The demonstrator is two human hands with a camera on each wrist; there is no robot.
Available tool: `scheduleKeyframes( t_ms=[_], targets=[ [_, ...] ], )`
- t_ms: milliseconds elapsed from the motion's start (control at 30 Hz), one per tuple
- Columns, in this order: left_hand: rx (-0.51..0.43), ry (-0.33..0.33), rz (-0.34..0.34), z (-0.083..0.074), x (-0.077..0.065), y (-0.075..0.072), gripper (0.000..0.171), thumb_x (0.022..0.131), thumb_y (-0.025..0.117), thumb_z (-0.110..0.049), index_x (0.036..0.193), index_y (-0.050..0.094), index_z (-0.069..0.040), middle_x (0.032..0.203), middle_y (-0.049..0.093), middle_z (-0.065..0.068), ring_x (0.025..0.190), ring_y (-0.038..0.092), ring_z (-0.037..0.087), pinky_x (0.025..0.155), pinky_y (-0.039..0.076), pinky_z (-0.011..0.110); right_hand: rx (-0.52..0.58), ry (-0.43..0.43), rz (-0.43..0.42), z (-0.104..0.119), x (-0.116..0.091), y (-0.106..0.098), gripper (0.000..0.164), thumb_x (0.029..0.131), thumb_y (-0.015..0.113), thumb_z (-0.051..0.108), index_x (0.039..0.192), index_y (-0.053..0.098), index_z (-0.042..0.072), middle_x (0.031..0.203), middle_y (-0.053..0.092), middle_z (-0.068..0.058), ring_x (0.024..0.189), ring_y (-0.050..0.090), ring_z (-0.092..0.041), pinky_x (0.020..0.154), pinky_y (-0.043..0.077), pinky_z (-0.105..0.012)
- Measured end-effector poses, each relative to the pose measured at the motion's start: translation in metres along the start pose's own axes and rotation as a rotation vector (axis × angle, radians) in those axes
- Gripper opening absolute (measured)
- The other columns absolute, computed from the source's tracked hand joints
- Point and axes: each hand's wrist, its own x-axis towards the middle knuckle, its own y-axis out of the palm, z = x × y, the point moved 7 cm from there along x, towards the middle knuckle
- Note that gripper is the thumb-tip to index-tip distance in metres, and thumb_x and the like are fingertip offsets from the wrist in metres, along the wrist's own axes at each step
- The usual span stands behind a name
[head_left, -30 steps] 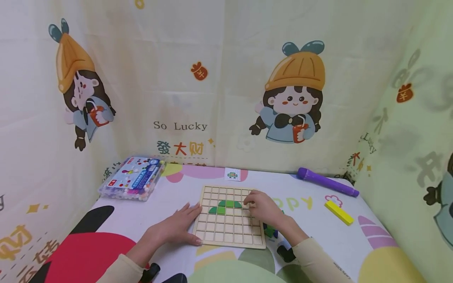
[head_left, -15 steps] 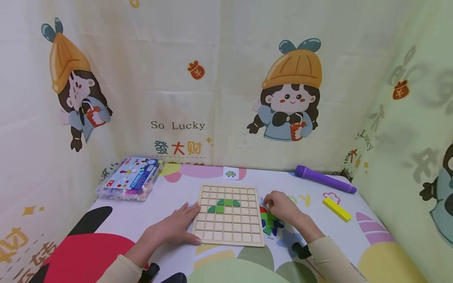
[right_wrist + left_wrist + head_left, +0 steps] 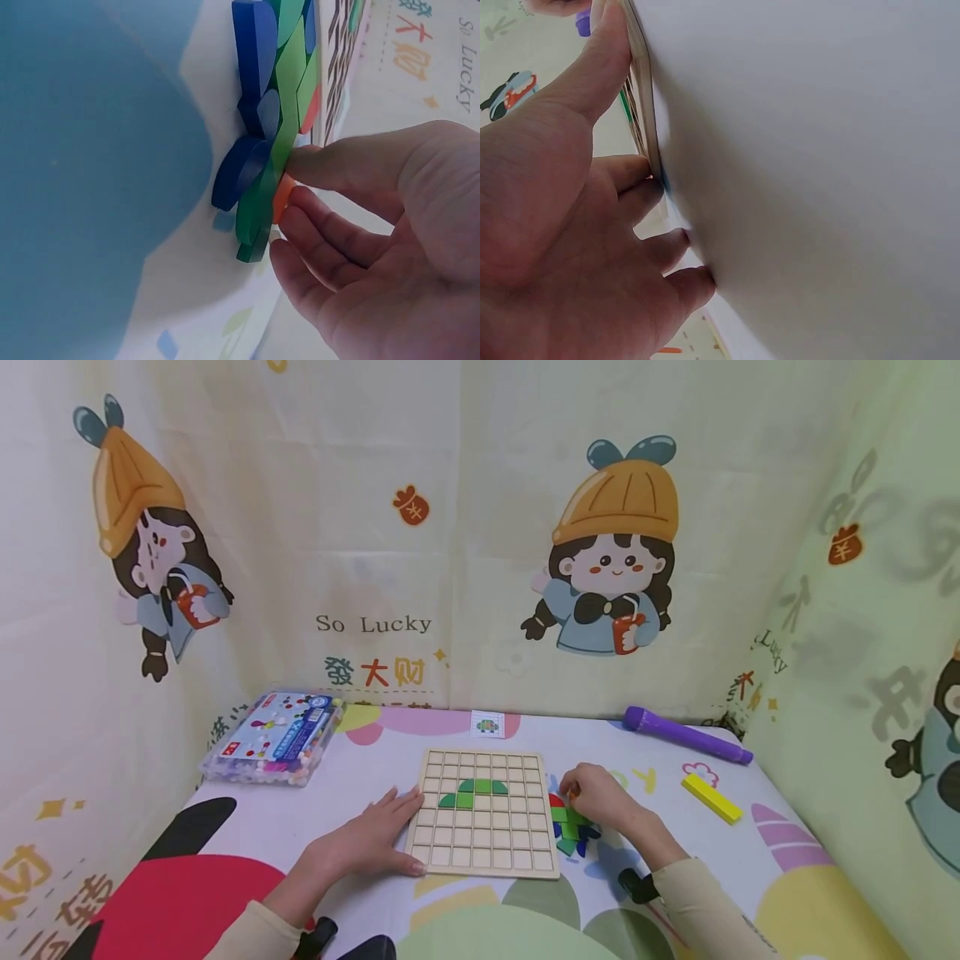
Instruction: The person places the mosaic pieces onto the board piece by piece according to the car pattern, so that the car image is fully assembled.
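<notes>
While the left hand lies flat bracing the board, the right hand pinches an orange piece at centre frame; neighbouring pieces may scatter.

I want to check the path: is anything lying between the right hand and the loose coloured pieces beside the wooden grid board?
Nothing visible does. The right hand already rests on the pile of green, blue and red flat pieces, its fingertips touching a small orange piece there, just right of the wooden grid board.

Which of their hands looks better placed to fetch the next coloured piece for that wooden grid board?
The right hand, probably. Its fingertips are already on the pile of coloured pieces beside the wooden grid board. The left hand lies flat on the table against the board's opposite edge, apparently steadying it.
</notes>
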Motion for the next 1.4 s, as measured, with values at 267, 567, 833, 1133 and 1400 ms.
scheduleKeyframes(
  t_ms=[267,567,833,1133,1400],
  targets=[
    [-0.006,-0.004,-0.003,-0.001,0.000,-0.001,0.108,0.072,0.082,-0.056,0.156,0.031,-0.010,0.165,0.028,0.006,0.154,0.014,0.040,0.121,0.020,0.062,-0.007,-0.034,-0.017,0.001,-0.001,-0.003,0.012,0.078,0.073,0.003,0.087,0.073,0.012,0.082,0.060,-0.002,0.077,0.051,-0.017,0.069,0.046,-0.030],
    [-0.005,0.007,0.001,-0.001,-0.001,-0.002,0.107,0.073,0.081,-0.056,0.156,0.031,-0.011,0.165,0.027,0.006,0.154,0.014,0.040,0.121,0.020,0.063,0.001,-0.033,-0.037,-0.003,-0.001,0.000,0.012,0.079,0.075,0.006,0.081,0.068,0.016,0.080,0.057,-0.001,0.076,0.050,-0.017,0.068,0.044,-0.029],
    [-0.010,-0.004,0.003,-0.001,0.000,-0.003,0.107,0.073,0.081,-0.056,0.156,0.031,-0.011,0.165,0.027,0.006,0.154,0.013,0.040,0.122,0.019,0.062,-0.002,-0.105,-0.069,0.013,-0.001,-0.002,0.015,0.073,0.072,0.003,0.078,0.066,0.016,0.078,0.055,-0.001,0.073,0.048,-0.016,0.064,0.042,-0.028],
    [-0.026,0.004,-0.001,-0.002,-0.001,-0.004,0.106,0.074,0.081,-0.054,0.156,0.031,-0.009,0.165,0.027,0.007,0.154,0.013,0.041,0.121,0.018,0.063,0.010,-0.256,-0.073,0.051,-0.002,0.008,0.014,0.073,0.073,0.003,0.079,0.067,0.014,0.080,0.055,0.002,0.072,0.046,-0.013,0.062,0.041,-0.024],
    [-0.032,0.012,-0.003,0.000,-0.001,-0.003,0.107,0.073,0.082,-0.055,0.156,0.031,-0.009,0.165,0.027,0.008,0.154,0.013,0.041,0.121,0.018,0.064,0.021,-0.307,-0.031,0.073,-0.002,0.023,0.015,0.074,0.070,0.002,0.082,0.067,0.015,0.082,0.055,0.003,0.075,0.046,-0.013,0.063,0.042,-0.024]
  ],
)
